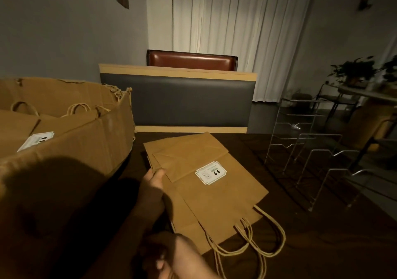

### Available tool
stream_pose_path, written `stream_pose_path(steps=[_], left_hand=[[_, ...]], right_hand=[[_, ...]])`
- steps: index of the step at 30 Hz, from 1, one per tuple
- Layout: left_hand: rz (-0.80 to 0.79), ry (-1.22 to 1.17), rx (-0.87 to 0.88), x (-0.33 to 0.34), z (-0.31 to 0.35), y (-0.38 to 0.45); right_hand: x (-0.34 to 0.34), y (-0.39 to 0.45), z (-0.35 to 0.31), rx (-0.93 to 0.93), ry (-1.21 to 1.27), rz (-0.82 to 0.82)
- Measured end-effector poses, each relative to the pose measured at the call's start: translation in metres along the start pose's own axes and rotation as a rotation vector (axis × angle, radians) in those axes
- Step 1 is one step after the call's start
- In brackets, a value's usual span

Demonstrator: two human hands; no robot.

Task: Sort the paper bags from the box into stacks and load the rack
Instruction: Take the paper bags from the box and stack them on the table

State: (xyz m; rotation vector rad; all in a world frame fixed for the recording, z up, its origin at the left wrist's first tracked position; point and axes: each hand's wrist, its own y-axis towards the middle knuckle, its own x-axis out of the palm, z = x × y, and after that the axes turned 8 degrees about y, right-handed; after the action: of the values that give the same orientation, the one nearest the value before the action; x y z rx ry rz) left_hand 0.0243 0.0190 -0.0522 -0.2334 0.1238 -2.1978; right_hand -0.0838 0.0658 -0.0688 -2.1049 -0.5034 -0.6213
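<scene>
Paper bags (206, 190), flat stack on table (322, 246): left hand (153, 185) grips left edge, right hand (171, 255) near handles, grip unclear. Box (71, 141) left; rack (311, 149) right.

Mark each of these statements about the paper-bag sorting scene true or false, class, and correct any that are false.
1. The wire rack already holds several bags. False: its slots hold no bags.
2. The cardboard box still has bags in it. True: handles and a labelled bag show inside.
3. The bags on the table lie with their handles pointing toward the person. True.
4. The top bag's white label reads 5.5. False: it reads 9.9.
5. The left hand grips the left edge of the bags. True.
6. The right hand rests on the rack. False: it is at the near end of the bags, by the handles.
</scene>
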Motion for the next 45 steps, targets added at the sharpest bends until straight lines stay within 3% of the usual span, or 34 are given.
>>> stream_pose_path(steps=[2,5,8,11,15,18,21,23,25,27,29,32,35,40,45], left_hand=[[0.029,-0.021,-0.074,0.002,0.001,0.002],[0.079,-0.074,-0.213,0.008,0.007,0.005],[0.074,-0.382,-0.277,0.023,0.009,-0.009],[-0.045,-0.557,-0.233,0.040,0.000,-0.039],[-0.143,-0.577,-0.255,0.054,-0.011,-0.083],[-0.333,-0.533,-0.218,0.030,-0.016,-0.081],[-0.265,-0.517,-0.171,-0.009,-0.003,-0.054],[-0.212,-0.359,-0.025,-0.026,0.017,-0.037],[-0.206,-0.046,0.193,-0.028,0.037,-0.029],[-0.300,0.097,0.328,-0.015,0.055,-0.030],[-0.370,0.101,0.343,-0.001,0.055,-0.036],[-0.275,0.134,0.340,0.005,0.020,-0.041],[-0.310,0.298,0.298,0.000,-0.007,-0.050],[-0.258,0.377,0.370,0.008,0.016,-0.047],[-0.257,0.361,0.250,-0.004,-0.003,-0.049]], right_hand=[[0.000,-0.013,-0.001,0.075,0.240,-0.087],[-0.004,-0.034,-0.010,-0.153,0.344,-0.133],[-0.003,-0.032,-0.034,-0.307,0.414,-0.060],[-0.002,-0.028,-0.068,-0.405,0.493,-0.060],[-0.005,-0.021,-0.110,-0.498,0.435,0.013],[-0.019,-0.023,-0.148,-0.637,0.246,0.019],[-0.035,-0.034,-0.198,-0.709,0.050,-0.079],[-0.041,-0.047,-0.230,-0.762,-0.119,-0.159],[-0.042,-0.059,-0.246,-0.800,-0.359,-0.206],[-0.040,-0.064,-0.246,-0.845,-0.540,-0.204],[-0.043,-0.062,-0.236,-0.882,-0.548,-0.202],[-0.065,-0.049,-0.210,-0.933,-0.522,-0.201],[-0.093,-0.030,-0.177,-0.939,-0.562,-0.172],[-0.098,-0.022,-0.174,-0.975,-0.492,-0.163],[-0.102,-0.017,-0.170,-0.871,-0.699,-0.232]])
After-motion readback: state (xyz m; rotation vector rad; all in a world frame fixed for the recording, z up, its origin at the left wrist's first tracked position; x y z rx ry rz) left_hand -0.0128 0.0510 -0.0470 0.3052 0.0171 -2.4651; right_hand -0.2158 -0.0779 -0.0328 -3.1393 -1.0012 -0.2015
